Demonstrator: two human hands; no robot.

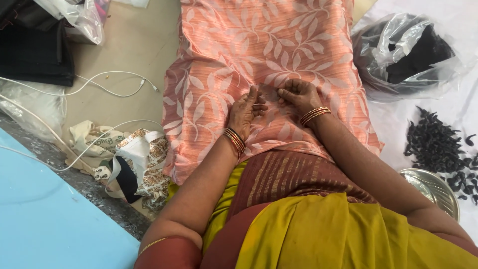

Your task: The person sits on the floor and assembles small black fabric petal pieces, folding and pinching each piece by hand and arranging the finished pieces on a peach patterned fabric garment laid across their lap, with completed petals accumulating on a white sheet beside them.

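An orange-pink cloth with a pale leaf pattern lies spread over my lap and stretches away from me. My left hand rests on it with fingers curled, pinching a small fold of the cloth. Just to the right, my right hand also presses on the cloth, its fingers bent toward the left hand and nearly touching it. Both wrists carry red and gold bangles. What lies between the fingertips is too small to make out.
A heap of dark dried pods lies on a white sheet at the right, beside a steel plate. A clear plastic bag with dark contents sits at the back right. White cables, cloth bags and dark fabric are at the left.
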